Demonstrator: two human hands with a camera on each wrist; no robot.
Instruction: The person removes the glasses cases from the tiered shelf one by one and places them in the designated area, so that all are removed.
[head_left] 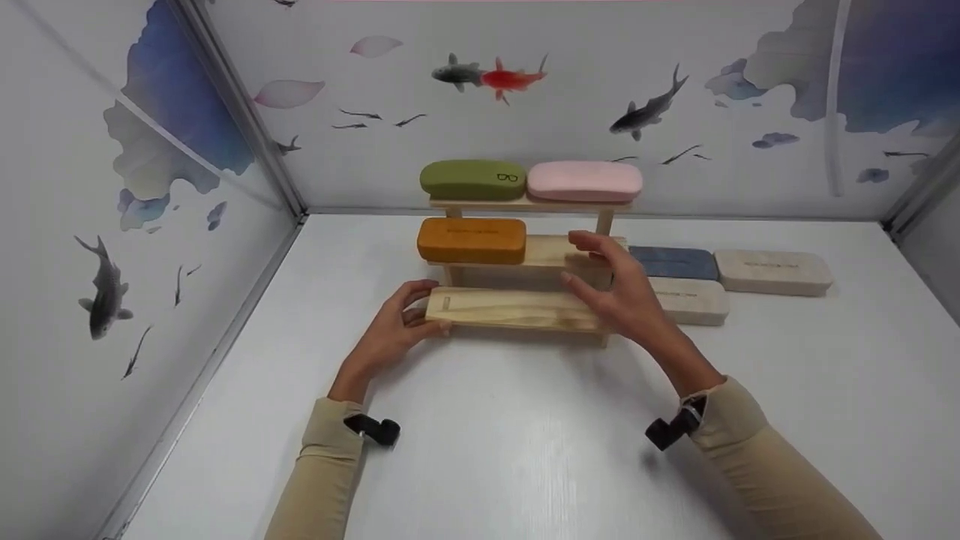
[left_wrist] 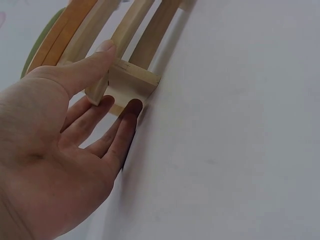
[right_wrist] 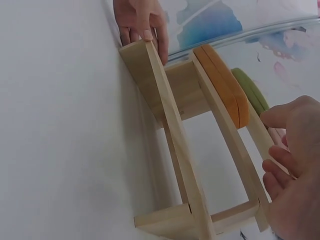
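Note:
A three-tier wooden rack (head_left: 517, 309) stands on the white table. My left hand (head_left: 394, 326) grips the left end of its lowest shelf; in the left wrist view the thumb of that hand (left_wrist: 65, 135) lies over the board, fingertips beneath. My right hand (head_left: 626, 289), empty with fingers spread, is over the rack's right side, near the middle shelf; the right wrist view shows this hand (right_wrist: 295, 165) too. An orange case (head_left: 472, 241) lies on the middle shelf's left half. On the top shelf are a green case (head_left: 469, 180) and a pink case (head_left: 585, 181), side by side.
Right of the rack, a blue case (head_left: 675, 263) and a beige case (head_left: 772, 271) lie end to end on the table (head_left: 495, 450). Another beige case (head_left: 694, 301) lies in front of the blue one, partly behind my right hand. Printed walls stand behind and at the left.

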